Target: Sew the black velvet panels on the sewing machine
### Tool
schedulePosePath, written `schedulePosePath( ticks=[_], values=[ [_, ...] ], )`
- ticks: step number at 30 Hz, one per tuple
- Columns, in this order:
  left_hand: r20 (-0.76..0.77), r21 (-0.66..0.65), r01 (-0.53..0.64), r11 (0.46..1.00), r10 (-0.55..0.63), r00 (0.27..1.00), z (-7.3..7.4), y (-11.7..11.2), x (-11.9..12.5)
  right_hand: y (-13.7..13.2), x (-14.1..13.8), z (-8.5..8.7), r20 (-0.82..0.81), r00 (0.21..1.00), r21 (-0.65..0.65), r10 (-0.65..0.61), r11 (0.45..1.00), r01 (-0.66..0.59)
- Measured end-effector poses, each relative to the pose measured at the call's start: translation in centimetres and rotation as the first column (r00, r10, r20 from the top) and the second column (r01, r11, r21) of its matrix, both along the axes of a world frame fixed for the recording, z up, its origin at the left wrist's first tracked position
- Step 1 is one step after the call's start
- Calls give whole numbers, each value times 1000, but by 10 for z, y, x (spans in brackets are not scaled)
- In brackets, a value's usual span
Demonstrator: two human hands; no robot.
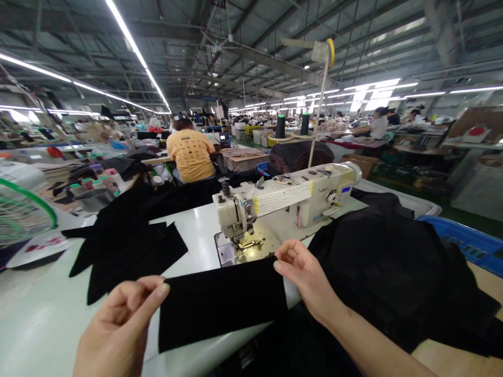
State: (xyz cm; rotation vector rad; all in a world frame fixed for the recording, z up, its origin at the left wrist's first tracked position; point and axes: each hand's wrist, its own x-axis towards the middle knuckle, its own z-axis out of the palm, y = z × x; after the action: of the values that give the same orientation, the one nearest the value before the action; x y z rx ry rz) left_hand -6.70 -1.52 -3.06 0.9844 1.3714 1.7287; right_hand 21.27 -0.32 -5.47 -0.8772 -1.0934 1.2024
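A rectangular piece of black fabric [222,303] hangs stretched between my two hands, just in front of the sewing machine. My left hand [121,319] pinches its upper left corner between thumb and fingers. At the upper right corner, my right hand [304,275] pinches the cloth the same way. Beyond the fabric stands a cream industrial sewing machine [283,201], its needle area lit yellow. The fabric's top edge lies a little nearer to me than the machine's metal plate [227,254].
Black cut pieces [129,256] lie on the white table [43,309] to the left. A large heap of black cloth [393,256] sits at right, beside a blue basket [463,238]. A fan [27,209] stands far left. A person in a yellow shirt [190,152] sits ahead.
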Motion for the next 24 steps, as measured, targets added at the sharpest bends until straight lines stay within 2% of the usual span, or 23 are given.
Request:
schedulePosePath(
  ticks=[2,3,5,7,8,10,11,13,15,17,20,24],
  values=[
    [-242,133,-29,991,60,968,23,-1,-9,-12,-8,3,156,983,33,96,994,-103],
    [-383,197,-10,980,87,920,39,0,-12,-19,-14,3,222,965,36,142,987,-154],
    [-641,255,102,961,89,763,68,11,-11,-33,-24,0,302,927,26,225,970,-244],
    [-812,140,250,958,-33,583,83,35,-3,-43,-33,-8,333,897,14,289,950,-312],
    [-849,27,310,950,-142,509,82,50,3,-46,-37,-15,349,884,8,310,943,-334],
    [-833,-243,416,876,-408,373,59,82,16,-48,-40,-33,405,860,2,309,941,-338],
    [-812,-299,435,849,-466,352,41,96,23,-48,-40,-44,452,844,7,289,945,-327],
    [-779,-351,445,824,-521,350,-2,118,35,-44,-37,-65,574,788,48,222,952,-303],
    [-752,-365,440,820,-538,379,-41,128,43,-40,-30,-82,701,698,131,144,936,-325],
    [-730,-361,427,829,-536,424,-67,130,47,-38,-22,-93,805,592,234,52,888,-397],
    [-702,-345,408,845,-521,486,-83,128,45,-35,-12,-96,884,460,330,-81,806,-491],
    [-679,-348,396,850,-520,519,-86,132,43,-31,-8,-92,905,385,369,-181,783,-501]
  ],
)
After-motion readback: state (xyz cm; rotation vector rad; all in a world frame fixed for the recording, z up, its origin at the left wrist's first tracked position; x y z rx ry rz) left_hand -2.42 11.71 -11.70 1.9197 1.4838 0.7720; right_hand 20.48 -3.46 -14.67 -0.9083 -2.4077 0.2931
